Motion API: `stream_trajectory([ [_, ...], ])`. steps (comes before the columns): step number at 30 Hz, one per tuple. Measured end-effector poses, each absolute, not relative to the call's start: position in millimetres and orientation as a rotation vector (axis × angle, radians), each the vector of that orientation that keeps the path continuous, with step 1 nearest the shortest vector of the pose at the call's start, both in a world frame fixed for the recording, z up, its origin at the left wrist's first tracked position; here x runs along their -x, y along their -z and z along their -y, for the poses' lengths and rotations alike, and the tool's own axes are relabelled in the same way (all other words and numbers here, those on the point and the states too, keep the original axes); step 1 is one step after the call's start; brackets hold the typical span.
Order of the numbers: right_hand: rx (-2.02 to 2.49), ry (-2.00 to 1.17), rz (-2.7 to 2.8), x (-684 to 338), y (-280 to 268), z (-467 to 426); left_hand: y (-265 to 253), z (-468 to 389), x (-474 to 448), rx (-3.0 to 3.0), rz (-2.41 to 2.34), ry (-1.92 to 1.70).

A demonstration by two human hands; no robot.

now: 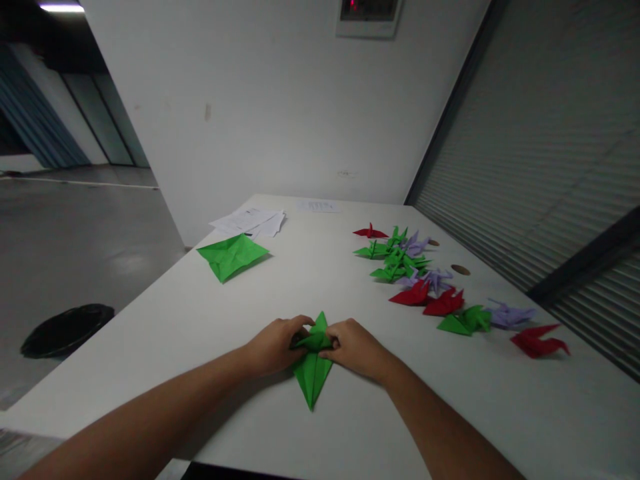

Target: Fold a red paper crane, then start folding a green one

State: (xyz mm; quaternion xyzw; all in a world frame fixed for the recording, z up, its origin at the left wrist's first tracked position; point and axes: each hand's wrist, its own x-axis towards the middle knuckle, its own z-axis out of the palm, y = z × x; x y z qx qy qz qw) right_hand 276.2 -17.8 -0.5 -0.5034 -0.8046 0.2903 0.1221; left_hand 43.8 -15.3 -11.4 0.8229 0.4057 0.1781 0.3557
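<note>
Between my two hands, a partly folded piece of green origami paper (313, 379) lies on the white table. It has a long diamond shape, with one point toward me and the other pointing away. My left hand (277, 343) pinches its left edge near the middle, where a flap stands raised. My right hand (356, 348) grips the right edge of the same flap, thumb and curled fingers closed on it. Some fingertips are hidden by the paper and by the hands themselves.
Folded cranes in green, purple and red (400, 261) crowd the right side of the table (300, 280), with a red crane (539, 341) nearest me. A creased green sheet (233, 257) and printed papers (253, 221) lie at the back left. A black bin (67, 330) stands on the floor.
</note>
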Motion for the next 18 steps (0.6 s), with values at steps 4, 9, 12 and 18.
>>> stream_trajectory([
  [4, 1.461, -0.83, 2.319, -278, 2, 18, 11, 16, -42, -2.174, -1.064, -0.466],
  [9, 1.593, -0.692, 2.293, -287, 3, 12, 14, 14, -33, -2.321, -1.111, -0.839],
  [12, 1.679, -0.585, 2.27, -292, 4, 7, 10, 16, -31, -2.466, -0.97, -0.823],
  [18, 1.754, -0.571, 2.217, -291, 4, 7, 5, 33, -41, -2.655, -0.639, -0.437],
])
